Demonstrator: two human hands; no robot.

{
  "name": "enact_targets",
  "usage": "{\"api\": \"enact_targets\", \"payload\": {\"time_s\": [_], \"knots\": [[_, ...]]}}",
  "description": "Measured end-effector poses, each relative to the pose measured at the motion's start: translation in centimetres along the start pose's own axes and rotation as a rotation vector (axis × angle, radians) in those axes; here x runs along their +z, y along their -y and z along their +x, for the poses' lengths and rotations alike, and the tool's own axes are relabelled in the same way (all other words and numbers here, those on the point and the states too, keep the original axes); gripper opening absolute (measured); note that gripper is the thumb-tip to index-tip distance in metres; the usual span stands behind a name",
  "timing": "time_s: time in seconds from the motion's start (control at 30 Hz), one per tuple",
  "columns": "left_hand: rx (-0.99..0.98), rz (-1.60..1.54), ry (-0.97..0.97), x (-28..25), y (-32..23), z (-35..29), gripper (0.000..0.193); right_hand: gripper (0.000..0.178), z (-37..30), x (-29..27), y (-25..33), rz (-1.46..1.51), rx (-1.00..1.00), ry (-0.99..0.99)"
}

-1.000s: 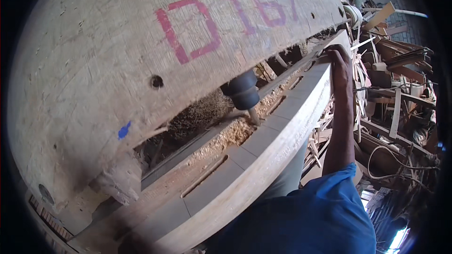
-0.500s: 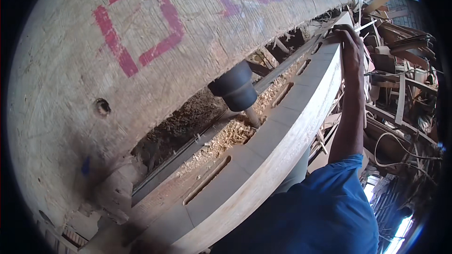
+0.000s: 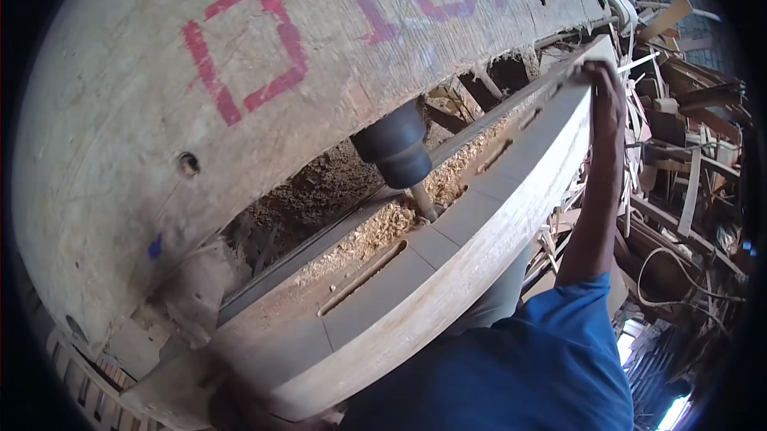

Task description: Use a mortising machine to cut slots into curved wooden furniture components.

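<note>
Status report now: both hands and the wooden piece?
Right hand grips far end of wooden beam. Left hand out of view. Drill bit beside slot, sawdust around.

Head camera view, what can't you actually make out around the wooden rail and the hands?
- Left hand: not visible; the lower frame edge and the blue sleeve cover that side.
- Right hand: fingers curl over the wooden rail far end; grip underneath hidden.
- Drill bit tip: buried in sawdust.
- Machine body above the dark chuck: hidden behind the marked panel.
</note>
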State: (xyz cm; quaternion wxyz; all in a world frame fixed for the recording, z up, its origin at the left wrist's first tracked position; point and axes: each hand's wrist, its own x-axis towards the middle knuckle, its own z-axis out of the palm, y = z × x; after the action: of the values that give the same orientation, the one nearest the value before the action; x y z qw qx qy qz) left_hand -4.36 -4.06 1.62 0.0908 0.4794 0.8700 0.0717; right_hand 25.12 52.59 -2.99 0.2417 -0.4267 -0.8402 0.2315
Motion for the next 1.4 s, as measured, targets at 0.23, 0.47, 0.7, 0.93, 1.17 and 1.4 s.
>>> {"api": "enact_targets", "payload": {"time_s": [0.23, 0.47, 0.7, 0.93, 1.17, 1.4], "knots": [[-0.044, 0.153, -0.128, 1.6, 2.8, -1.5, 0.071, 0.027, -5.5, -2.9, -0.2, -0.033, 0.342, -0.17], [0.006, 0.325, -0.154, 3.1, 6.7, -4.4, 0.033, 0.036, -4.3, -2.0, 0.2, 0.014, 0.423, -0.265], [-0.225, 0.175, -0.126, 2.9, 3.2, -5.3, 0.027, 0.037, -0.3, -1.4, -0.3, 0.034, 0.333, -0.183], [-0.073, 0.108, -0.175, 2.4, 2.6, -3.7, 0.065, 0.022, -0.7, -0.9, -1.8, 0.231, 0.297, -0.214], [-0.073, 0.245, -0.091, 0.7, 7.0, -5.1, 0.075, 0.022, -4.3, 0.5, 2.6, 0.074, 0.35, -0.211], [-0.055, 0.105, -0.154, 0.5, 7.4, -4.4, 0.091, 0.021, -5.3, 0.6, 4.3, 0.091, 0.347, -0.229]]}}
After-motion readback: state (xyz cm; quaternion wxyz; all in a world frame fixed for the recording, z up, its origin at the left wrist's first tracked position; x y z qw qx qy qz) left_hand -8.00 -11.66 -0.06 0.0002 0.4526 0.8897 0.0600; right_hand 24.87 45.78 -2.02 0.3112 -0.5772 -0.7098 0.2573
